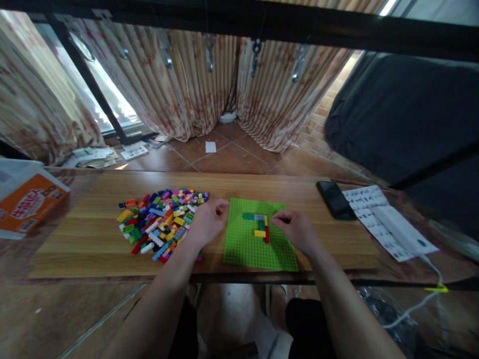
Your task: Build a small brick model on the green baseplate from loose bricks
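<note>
Curling its fingers, the right hand [294, 230] hangs over the right side of the plate [239, 249], fingertips just beside the assembled bricks; whether it grips anything I cannot tell. The left hand [208, 219] is half curled, thumb and forefinger near each other, at the plate's upper left edge; whether a brick is between them is too small to tell.

On the green plate, toward its upper middle, the bricks form a small cluster: a green brick [248, 216] and a grey brick [259, 217] in a row, a yellow brick [259, 233] below, and a red brick [267, 235] at the right. Left of the left hand spreads a mixed pile [164, 219]. A phone [335, 199] and printed sheet [366, 195] lie to the right. An orange-and-white bag [32, 204] stands far left on the table [299, 192]. Curtains [194, 94] hang beyond.
</note>
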`<state>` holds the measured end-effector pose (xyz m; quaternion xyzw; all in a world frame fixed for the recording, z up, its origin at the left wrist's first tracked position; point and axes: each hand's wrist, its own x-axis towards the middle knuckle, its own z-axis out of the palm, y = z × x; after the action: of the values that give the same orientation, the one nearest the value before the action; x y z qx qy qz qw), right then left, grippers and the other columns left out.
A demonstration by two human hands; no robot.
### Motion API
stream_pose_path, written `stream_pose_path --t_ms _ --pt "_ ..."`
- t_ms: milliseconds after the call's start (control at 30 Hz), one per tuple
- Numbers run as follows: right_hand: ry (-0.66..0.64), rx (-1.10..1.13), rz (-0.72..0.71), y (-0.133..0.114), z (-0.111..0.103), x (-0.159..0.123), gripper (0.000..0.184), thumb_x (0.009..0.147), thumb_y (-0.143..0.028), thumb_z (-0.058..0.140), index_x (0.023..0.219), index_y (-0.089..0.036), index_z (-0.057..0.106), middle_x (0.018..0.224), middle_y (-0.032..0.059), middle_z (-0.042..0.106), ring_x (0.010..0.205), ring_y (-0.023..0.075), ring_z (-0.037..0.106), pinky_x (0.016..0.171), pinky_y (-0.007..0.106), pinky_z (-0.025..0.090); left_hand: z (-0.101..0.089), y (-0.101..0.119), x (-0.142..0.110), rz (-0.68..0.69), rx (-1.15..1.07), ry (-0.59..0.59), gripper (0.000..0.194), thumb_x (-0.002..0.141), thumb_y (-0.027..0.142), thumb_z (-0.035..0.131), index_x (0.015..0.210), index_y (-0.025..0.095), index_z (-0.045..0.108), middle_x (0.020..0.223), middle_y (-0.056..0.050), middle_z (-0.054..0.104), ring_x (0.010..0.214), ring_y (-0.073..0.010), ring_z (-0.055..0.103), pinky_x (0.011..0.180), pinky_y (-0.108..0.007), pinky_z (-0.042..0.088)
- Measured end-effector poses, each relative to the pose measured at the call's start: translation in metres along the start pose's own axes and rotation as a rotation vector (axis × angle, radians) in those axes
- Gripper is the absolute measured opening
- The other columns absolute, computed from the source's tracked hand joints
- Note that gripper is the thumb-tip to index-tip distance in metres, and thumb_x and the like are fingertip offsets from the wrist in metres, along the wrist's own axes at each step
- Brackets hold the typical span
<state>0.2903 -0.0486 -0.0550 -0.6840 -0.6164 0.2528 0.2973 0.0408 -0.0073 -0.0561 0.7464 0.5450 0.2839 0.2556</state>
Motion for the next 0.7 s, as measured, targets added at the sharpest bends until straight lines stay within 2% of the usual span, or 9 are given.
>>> stream_pose_path --t_ms 67,167,267,400,533,700 --pt "-0.002 -0.017 -0.015 -0.001 0.001 0.0 0.022 0.075 -0.034 0.059 0.069 -0.018 0.073 0.065 0.0014 0.07 0.064 0.0179 0.064 0.059 0.026 0.044 -0.01 -0.009 0.003 -0.038 0.082 -0.003 0.031 0.077 0.011 0.054 0.104 0.016 0.069 0.1 -0.006 0.073 0.086 -0.0175 0.068 0.082 -0.029 0.053" --pt "-0.024 -0.048 -0.014 -0.002 0.002 -0.001 0.025 0.077 -0.036 0.057 0.071 -0.018 0.073 0.067 0.0025 0.071 0.065 0.0185 0.065 0.059 0.026 0.043 -0.016 -0.016 0.003 -0.044 0.181 -0.079 0.034 0.076 0.011 0.055 0.106 0.018 0.069 0.101 -0.005 0.074 0.087 -0.0178 0.068 0.082 -0.028 0.053" --pt "-0.047 -0.086 -0.007 -0.002 0.003 -0.001 0.027 0.079 -0.037 0.056 0.072 -0.018 0.073 0.07 0.0033 0.073 0.067 0.0185 0.066 0.06 0.026 0.043 -0.015 -0.017 0.0 0.008 0.295 -0.129 0.033 0.076 0.013 0.056 0.106 0.02 0.07 0.106 -0.005 0.073 0.094 -0.0197 0.067 0.087 -0.03 0.052" --pt "-0.08 -0.11 -0.03 -0.001 0.005 -0.002 0.03 0.081 -0.039 0.053 0.076 -0.017 0.074 0.07 0.0038 0.073 0.066 0.0183 0.065 0.059 0.027 0.042 -0.011 -0.014 -0.002 0.061 0.415 -0.136 0.031 0.078 0.015 0.054 0.104 0.02 0.07 0.106 -0.007 0.072 0.102 -0.023 0.064 0.092 -0.034 0.049" --pt "-0.082 -0.118 -0.038 0.001 0.007 -0.002 0.031 0.082 -0.04 0.052 0.076 -0.018 0.073 0.072 0.0042 0.073 0.068 0.0194 0.066 0.06 0.027 0.041 -0.011 -0.007 -0.005 0.058 0.425 -0.151 0.027 0.079 0.013 0.053 0.098 0.021 0.07 0.101 -0.006 0.072 0.098 -0.0221 0.064 0.09 -0.033 0.048" --pt "-0.095 -0.138 -0.05 0.001 0.009 -0.001 0.033 0.081 -0.044 0.052 0.076 -0.019 0.074 0.067 0.0034 0.072 0.061 0.0189 0.063 0.057 0.028 0.04 -0.018 -0.005 -0.008 -0.033 0.351 -0.141 0.022 0.081 0.016 0.053 0.093 0.021 0.071 0.09 -0.004 0.073 0.09 -0.0196 0.066 0.082 -0.029 0.05"
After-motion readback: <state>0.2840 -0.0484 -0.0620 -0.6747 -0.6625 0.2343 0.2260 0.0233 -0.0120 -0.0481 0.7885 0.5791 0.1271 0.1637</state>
